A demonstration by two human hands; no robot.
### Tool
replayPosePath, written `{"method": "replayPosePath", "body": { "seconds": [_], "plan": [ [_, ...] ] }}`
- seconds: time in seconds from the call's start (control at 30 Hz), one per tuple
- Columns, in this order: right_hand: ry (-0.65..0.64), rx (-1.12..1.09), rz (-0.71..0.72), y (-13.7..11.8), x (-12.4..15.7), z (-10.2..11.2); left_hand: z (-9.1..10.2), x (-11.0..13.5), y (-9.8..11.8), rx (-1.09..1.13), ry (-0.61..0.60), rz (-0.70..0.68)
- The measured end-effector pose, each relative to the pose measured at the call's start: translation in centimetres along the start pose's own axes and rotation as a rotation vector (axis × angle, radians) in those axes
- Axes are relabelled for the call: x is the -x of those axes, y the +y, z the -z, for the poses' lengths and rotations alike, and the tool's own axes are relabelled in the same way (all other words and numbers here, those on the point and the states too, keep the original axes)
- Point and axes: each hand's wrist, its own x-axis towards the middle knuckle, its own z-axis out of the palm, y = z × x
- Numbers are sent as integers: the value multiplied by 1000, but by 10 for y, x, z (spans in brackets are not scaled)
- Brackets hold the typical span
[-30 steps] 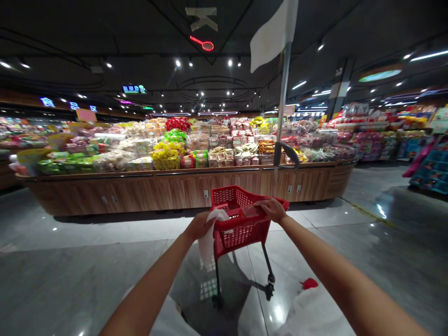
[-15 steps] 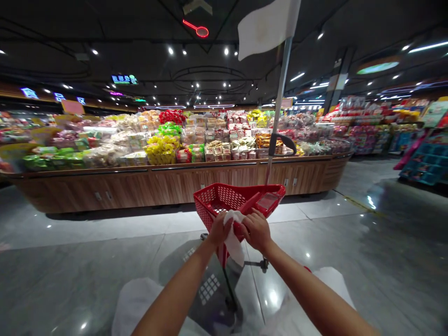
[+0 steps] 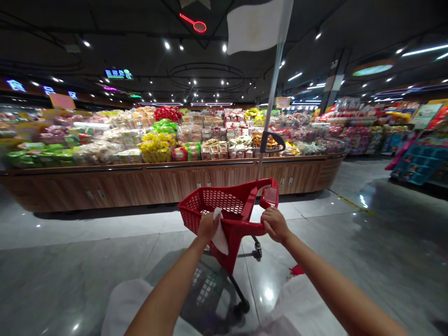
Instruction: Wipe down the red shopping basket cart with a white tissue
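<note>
Left hand [image 3: 208, 227], right hand [image 3: 275, 225] on red cart [image 3: 217, 203] — blue sign [image 3: 42, 88] reads "食品区"

Left hand [image 3: 209, 226]: holds a white cloth [image 3: 220, 237] against the edge of a red shopping cart [image 3: 224, 198].
Right hand [image 3: 275, 225]: wraps around the red edge of the cart.
Cart: has a tall metal pole [image 3: 269, 107] with a white flag [image 3: 257, 25] on top.
Ahead: a long wood counter [image 3: 175, 181] piled high with bags of food [image 3: 157, 147].
Floor: shiny grey tiles [image 3: 87, 275].
Far right: blue racks [image 3: 416, 163].
</note>
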Motion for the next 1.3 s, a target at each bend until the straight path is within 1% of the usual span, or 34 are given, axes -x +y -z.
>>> {"method": "replayPosePath", "body": {
  "seconds": [0.07,0.13,0.17,0.23,0.3,0.33,0.4,0.53,0.6,0.63,0.67,0.7,0.77,0.83,0.87,0.93,0.97,1.0,1.03,1.1,1.2,1.27,1.3],
  "plan": [
    [-175,68,-47,-2,-10,11,-3,3,22,36,41,-74],
    [-276,148,-153,-12,-21,14,-8,6,49,119,72,-188],
    [-291,180,-203,-19,-26,11,-11,7,62,151,78,-234],
    [-276,242,-270,-30,-31,-2,-17,5,82,172,57,-276],
    [-225,314,-297,-34,-29,-19,-21,2,90,130,10,-262],
    [-189,347,-297,-33,-27,-26,-23,0,89,93,-13,-241],
    [-109,386,-263,-26,-20,-36,-24,-3,77,1,-48,-193],
    [20,421,-174,-8,-9,-40,-18,-4,32,-178,-84,-47],
    [62,429,-179,0,-9,-40,-13,-2,15,-233,-100,24],
    [81,431,-198,3,-9,-41,-11,-1,12,-250,-104,58],
    [98,435,-221,5,-11,-42,-11,-1,13,-257,-105,89],
    [111,440,-241,8,-12,-43,-12,-1,19,-251,-102,110],
    [129,449,-258,13,-15,-46,-17,-4,43,-191,-83,93],
    [135,451,-248,16,-18,-49,-27,-8,77,-80,-38,-6],
    [136,451,-244,16,-19,-50,-33,-10,93,-32,6,-45],
    [137,454,-248,17,-19,-51,-43,-13,120,16,60,-90],
    [138,456,-252,16,-19,-51,-46,-14,128,20,68,-100],
    [139,456,-256,15,-19,-50,-49,-15,132,13,63,-108],
    [141,454,-254,14,-19,-50,-49,-14,131,-1,51,-116],
    [148,445,-235,13,-18,-50,-47,-12,117,-40,27,-123],
    [205,459,-199,12,-17,-52,-37,-7,78,-110,2,-69],
    [271,484,-185,12,-18,-55,-28,-3,52,-142,-32,-19],
    [306,495,-178,12,-19,-57,-24,-3,43,-151,-52,3]
  ]
}}
